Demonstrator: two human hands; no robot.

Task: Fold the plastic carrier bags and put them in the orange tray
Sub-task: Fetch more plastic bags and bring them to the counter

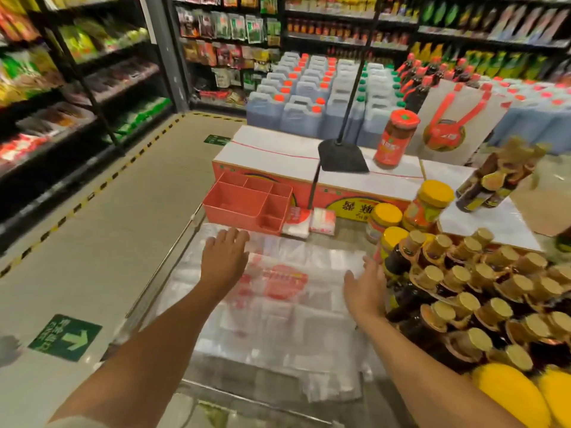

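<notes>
Bright, even store lighting is casting only soft shadows, motion blur is smearing the shelves (77, 72) and bottles (494, 180), wide-angle distortion is bending the frame edges, and glare is washing out the plastic carrier bags (278, 304).

The left hand (224, 261) lies flat on the plastic carrier bag (284, 310) near the far left corner of the table (247, 396) and hides the bit under it. The red print on the bag is too blurry to read. The right hand (366, 291) is seen side-on at the table's right edge, and it is not clear if it touches the bag. Both arms are cut off by the bottom edge. Two yellow things (509, 393) at the table's near right corner are cut off too, and I cannot tell what they are. The packets on the shelves (46, 88) are a blur. The black pole (355, 72) runs out of the top.
</notes>
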